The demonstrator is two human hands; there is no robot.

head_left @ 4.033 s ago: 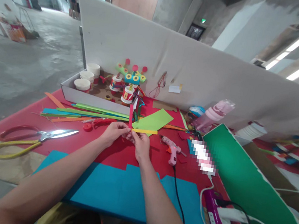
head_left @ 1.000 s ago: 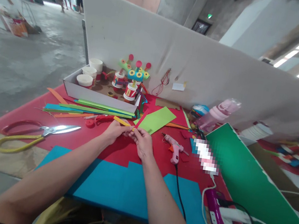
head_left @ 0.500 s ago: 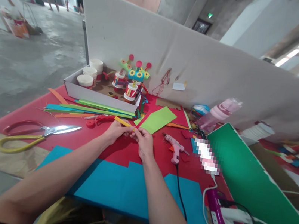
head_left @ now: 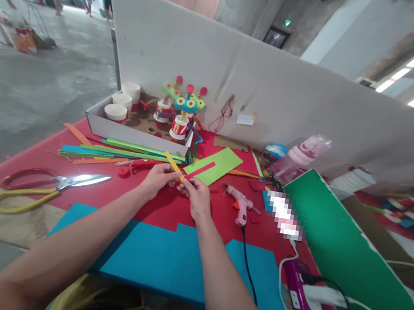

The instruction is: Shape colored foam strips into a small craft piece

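Note:
My left hand and my right hand meet over the red table cover, fingertips close together. Between their fingers are a yellow paper strip, which points away to the upper left, and a red paper strip, which points to the upper right. The two strips meet at an angle at my fingertips; whether they are glued there is hidden. Both hands are closed in a pinch. Behind the red strip lies a light green paper sheet. A pink glue gun rests right of my right hand.
Large scissors lie at the left. Coloured paper strips lie before a box with paper cups and spring-armed cup figures. Blue paper covers the front edge. A green panel and cables stand right.
The yellow strip has turned from nearly level to a steeper slant. The red strip now swings out to the right across the green sheet. The view has shifted slightly.

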